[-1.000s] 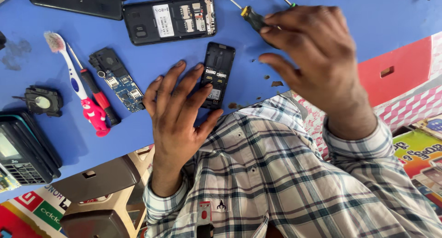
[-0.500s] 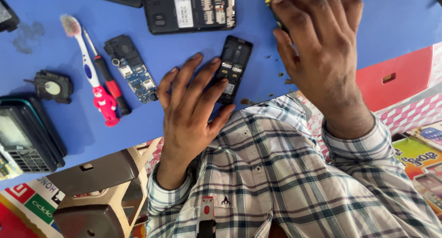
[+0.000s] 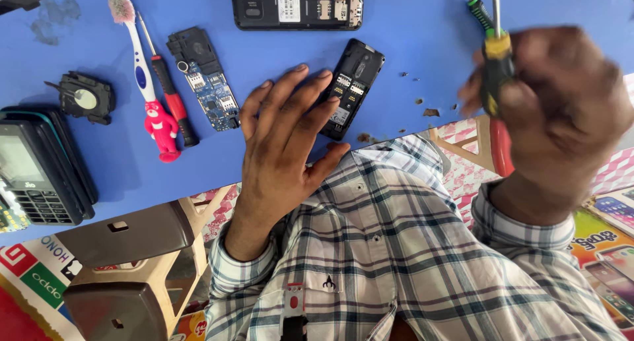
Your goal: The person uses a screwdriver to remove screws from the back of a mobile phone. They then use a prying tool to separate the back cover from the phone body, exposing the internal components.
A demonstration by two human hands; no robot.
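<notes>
Fingers [image 3: 297, 93] of left hand [image 3: 284, 143] spread flat on blue desk [image 3: 409, 24], touching opened black phone [image 3: 350, 87]; right hand [image 3: 555, 116] clenched round yellow-red screwdriver [image 3: 496, 83], right of phone.

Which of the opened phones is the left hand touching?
The small black phone under the left hand's fingertips; the larger one lies untouched at the top edge.

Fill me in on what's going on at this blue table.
A person in a checked shirt works on an opened small phone on the blue table. The left hand rests fingers on the phone, steadying it. The right hand, blurred, holds a yellow-and-red screwdriver above the table. A circuit board and toothbrush lie nearby.
</notes>
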